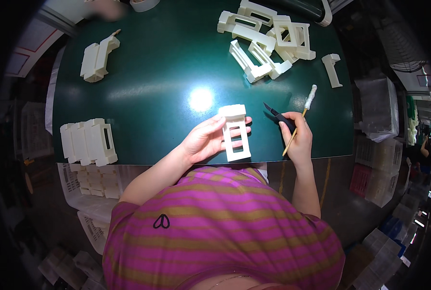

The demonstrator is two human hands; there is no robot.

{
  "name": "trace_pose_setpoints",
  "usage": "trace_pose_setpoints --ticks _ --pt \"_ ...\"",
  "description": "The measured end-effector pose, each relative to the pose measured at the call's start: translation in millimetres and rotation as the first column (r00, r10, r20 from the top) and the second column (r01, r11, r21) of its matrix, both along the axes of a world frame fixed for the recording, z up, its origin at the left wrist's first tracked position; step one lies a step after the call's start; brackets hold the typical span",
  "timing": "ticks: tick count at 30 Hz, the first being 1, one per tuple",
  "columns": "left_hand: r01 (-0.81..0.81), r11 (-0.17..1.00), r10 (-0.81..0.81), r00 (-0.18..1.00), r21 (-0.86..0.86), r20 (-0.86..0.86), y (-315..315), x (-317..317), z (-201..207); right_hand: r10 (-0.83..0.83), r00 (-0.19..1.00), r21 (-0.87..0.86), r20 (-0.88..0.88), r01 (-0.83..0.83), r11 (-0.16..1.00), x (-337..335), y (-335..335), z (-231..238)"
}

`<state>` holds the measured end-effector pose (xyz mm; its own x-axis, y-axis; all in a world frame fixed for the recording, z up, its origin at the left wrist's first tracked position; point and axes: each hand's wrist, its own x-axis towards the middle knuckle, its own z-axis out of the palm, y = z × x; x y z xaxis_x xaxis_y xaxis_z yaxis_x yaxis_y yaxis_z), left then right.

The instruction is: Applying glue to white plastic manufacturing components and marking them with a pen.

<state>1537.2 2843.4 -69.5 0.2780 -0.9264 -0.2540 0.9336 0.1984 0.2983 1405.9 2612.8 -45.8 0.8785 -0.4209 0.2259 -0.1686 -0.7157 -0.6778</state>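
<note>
A cream plastic part (pixel 230 154) with rectangular cut-outs is held upright over the table's near edge. My left hand (pixel 204 138) grips it, thumb on the front and fingers behind, some showing through the openings. To its right, my right hand (pixel 299 136) is closed around a craft knife (pixel 275 113) with a black handle, its dark blade pointing up and left, apart from the part. The same hand also holds a thin wooden stick (pixel 306 107) whose upper end is wrapped in white material.
On the green table (pixel 148 104) a pile of cream parts (pixel 260 36) lies at the far right, with one piece (pixel 332 70) beside it. More parts stand in a row (pixel 88 141) at the near left. A white crate (pixel 70 186) with parts stands below the table's left edge.
</note>
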Motion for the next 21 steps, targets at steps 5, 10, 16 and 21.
trace_pose_setpoints --ticks 5,10,16,21 --pt "-0.03 0.993 0.015 0.991 0.112 0.135 -5 -5 1 0.123 0.988 0.124 0.099 -0.134 0.983 -6 27 19" --pt "-0.006 0.988 -0.021 0.985 0.156 0.168 -9 -6 3 0.11 0.985 -0.021 0.137 -0.108 0.994 -7 33 21" --pt "-0.002 0.981 -0.039 0.977 0.194 0.211 -10 -7 3 0.103 0.985 -0.069 0.141 -0.094 0.993 -3 35 17" --pt "-0.008 0.974 -0.048 0.968 0.226 0.245 -10 -8 3 0.092 0.989 -0.044 0.117 -0.087 0.995 -1 36 18"
